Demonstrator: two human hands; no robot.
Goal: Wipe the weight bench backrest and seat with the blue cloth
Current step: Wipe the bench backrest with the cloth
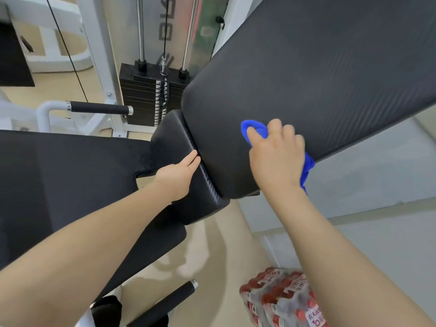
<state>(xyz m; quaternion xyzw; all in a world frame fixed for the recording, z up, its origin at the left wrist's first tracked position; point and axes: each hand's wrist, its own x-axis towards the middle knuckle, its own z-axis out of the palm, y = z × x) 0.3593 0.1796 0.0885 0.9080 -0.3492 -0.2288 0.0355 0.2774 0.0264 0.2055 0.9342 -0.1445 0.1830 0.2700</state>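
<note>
blue cloth sits bunched under the right hand, fingers curled round it, pressed to the lower end of the black backrest. left hand lies flat and open-fingered on the seat, fingertips at the gap between the two pads.

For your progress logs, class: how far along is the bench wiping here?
Done: nothing shows as wiped. In hand: the right hand presses the blue cloth on the lower backrest; the left hand rests flat on the seat. Left: the seat, apparently.
</note>
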